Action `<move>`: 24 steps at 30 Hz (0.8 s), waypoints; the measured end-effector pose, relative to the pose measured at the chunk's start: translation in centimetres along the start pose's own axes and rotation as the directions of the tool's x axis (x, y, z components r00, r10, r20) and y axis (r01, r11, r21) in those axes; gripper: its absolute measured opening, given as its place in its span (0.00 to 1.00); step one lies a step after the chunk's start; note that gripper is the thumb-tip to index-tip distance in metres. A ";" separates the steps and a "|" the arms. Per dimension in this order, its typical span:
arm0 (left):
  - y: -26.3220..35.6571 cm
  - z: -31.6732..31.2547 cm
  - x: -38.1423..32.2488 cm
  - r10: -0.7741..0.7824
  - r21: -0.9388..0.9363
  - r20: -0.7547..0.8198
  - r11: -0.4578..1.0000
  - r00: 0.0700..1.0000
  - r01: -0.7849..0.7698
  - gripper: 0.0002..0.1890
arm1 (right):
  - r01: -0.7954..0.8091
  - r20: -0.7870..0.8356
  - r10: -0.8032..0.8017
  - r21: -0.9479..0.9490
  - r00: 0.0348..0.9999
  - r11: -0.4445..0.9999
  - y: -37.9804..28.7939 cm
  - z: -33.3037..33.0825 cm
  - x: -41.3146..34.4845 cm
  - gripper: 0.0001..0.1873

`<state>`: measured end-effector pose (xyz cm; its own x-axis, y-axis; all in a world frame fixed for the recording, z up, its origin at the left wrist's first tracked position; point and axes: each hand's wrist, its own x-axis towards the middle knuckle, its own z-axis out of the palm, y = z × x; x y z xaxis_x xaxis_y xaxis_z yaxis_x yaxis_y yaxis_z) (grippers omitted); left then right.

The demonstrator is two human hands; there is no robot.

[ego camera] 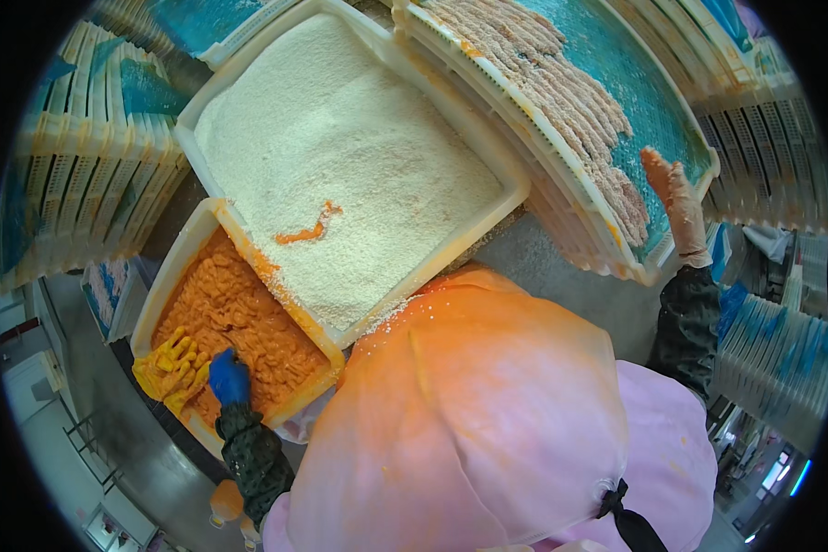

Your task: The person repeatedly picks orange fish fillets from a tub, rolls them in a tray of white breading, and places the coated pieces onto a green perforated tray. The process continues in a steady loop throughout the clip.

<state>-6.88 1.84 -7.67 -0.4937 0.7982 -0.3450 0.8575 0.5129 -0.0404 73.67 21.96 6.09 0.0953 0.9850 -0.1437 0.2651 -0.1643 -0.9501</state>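
My left hand [229,379], in a blue glove, reaches into a white tub [143,303] of wet orange-coated meat pieces [238,310]; its fingertips are partly hidden. Beside it a pair of yellow rubber gloves [172,369] lies over the tub's outer edge. My right hand [679,200], in a pale crumb-dusted glove, is held out over the near right corner of a tray with blue mesh [652,131], fingers extended and holding nothing. Rows of crumb-coated strips [559,96] lie on that mesh. One orange strip [303,233] rests on white crumbs [331,124] in a large bin [517,190].
Stacks of white perforated trays stand at the left [96,159], the far right [766,152] and the lower right [776,366]. The tray of strips sits on its own stack [559,221]. A stained pink apron [483,400] covers my front, close to the bin.
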 end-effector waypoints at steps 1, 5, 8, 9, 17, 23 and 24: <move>1.1 -0.9 -0.7 -0.004 -0.040 -0.042 0.999 0.999 0.003 0.17 | 0.032 -0.051 -0.031 0.013 0.998 0.999 -1.5 0.4 0.1 0.31; 1.4 -1.4 -1.4 0.014 -0.063 -0.126 0.998 0.992 -0.022 0.17 | 0.180 0.043 -0.181 0.035 0.983 0.983 -7.6 10.5 1.7 0.24; -3.0 4.1 -1.1 -0.051 -0.499 -0.340 0.856 0.939 -0.134 0.15 | 0.023 0.390 -0.091 0.176 0.916 0.984 -7.9 22.6 1.8 0.21; -3.4 4.7 -1.3 -0.063 -0.550 -0.386 0.817 0.920 -0.175 0.14 | 0.031 0.508 -0.056 0.059 0.860 0.998 -5.8 25.4 2.7 0.21; 3.3 1.2 -4.8 -0.094 -0.794 -0.408 0.527 0.908 -0.302 0.13 | 0.758 0.776 -0.230 -0.429 0.588 0.490 0.0 44.7 6.7 0.28; 4.5 3.8 -6.8 -0.191 -0.932 -0.252 0.312 0.949 -0.185 0.11 | 0.869 0.825 -0.453 -0.088 0.337 0.487 0.7 45.5 2.4 0.21; 5.0 3.5 -7.0 -0.212 -0.947 -0.233 0.270 0.949 -0.173 0.11 | 0.905 0.874 -0.324 -0.244 0.361 0.348 0.8 44.5 2.4 0.20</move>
<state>1.37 -2.32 -8.70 -0.6843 0.7223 -0.0999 0.1798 0.2999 0.9369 31.40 26.54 -7.32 -0.8907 0.4543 0.0144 0.4126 0.8215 -0.3935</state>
